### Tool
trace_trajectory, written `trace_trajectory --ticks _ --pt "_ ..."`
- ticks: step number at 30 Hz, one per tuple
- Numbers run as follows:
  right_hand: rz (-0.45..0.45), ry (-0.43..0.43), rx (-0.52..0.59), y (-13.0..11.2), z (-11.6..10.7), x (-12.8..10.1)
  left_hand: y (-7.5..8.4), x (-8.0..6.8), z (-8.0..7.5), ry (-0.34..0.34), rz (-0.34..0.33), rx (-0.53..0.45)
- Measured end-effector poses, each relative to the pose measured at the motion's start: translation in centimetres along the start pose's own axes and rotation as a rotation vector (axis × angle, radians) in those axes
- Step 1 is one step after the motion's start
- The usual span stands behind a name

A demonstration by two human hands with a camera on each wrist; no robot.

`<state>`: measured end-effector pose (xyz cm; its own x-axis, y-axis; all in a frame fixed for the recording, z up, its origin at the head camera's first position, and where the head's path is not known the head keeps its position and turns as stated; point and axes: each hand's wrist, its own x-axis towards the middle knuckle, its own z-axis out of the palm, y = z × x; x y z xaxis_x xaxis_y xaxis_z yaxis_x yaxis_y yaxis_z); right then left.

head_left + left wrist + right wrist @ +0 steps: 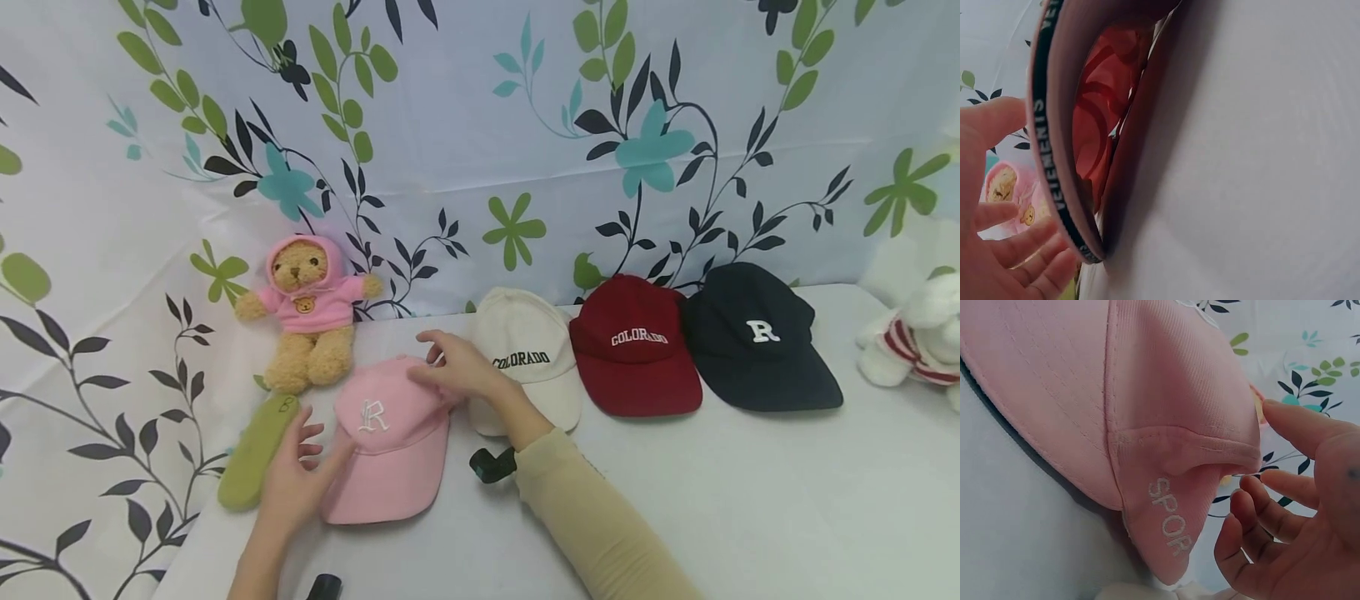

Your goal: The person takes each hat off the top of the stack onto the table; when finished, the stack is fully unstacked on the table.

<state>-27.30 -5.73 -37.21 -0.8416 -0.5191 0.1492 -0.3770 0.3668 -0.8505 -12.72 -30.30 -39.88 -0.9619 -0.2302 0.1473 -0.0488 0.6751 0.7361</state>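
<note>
A pink baseball cap [397, 483] with a white letter R lies on the white table, its brim toward the front. My left hand [296, 475] is at the brim's left side, fingers spread and thumb at its edge. In the left wrist view, dark lettered trim [1041, 144] runs along the brim, and the red inside [1094, 112] shows beneath it. At the crown's upper right, my right hand [461, 367] has its fingers loosely bent. The right wrist view shows the thumb right at the crown [1179, 375], above a side part lettered SPOR [1169, 515].
To the right lie a cream cap [551, 392], a red cap [633, 379] and a navy cap [757, 358]. A teddy bear [311, 292] in a pink hoodie and a green case [251, 458] are at left. A white plush toy [930, 325] sits far right.
</note>
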Motion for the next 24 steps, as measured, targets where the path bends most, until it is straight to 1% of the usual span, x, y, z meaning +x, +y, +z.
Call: trace_trajectory --ticks 5,10,14,19,24 --pt "0.04 -0.039 0.01 -0.05 0.37 -0.12 -0.49 0.01 -0.47 -0.086 -0.071 0.102" --pt "0.06 -0.046 0.008 -0.19 0.46 -0.28 -0.28 -0.13 -0.6 -0.144 -0.116 0.117" --pt "0.061 -0.055 0.001 -0.37 0.43 -0.38 -0.11 -0.17 -0.67 -0.162 -0.148 0.136" --pt "0.04 -0.049 -0.055 -0.35 0.54 -0.37 -0.26 -0.18 -0.68 -0.176 -0.171 0.139" --pt "0.004 -0.014 -0.009 -0.61 0.63 -0.47 -0.5 -0.12 -0.66 -0.183 -0.171 0.131"
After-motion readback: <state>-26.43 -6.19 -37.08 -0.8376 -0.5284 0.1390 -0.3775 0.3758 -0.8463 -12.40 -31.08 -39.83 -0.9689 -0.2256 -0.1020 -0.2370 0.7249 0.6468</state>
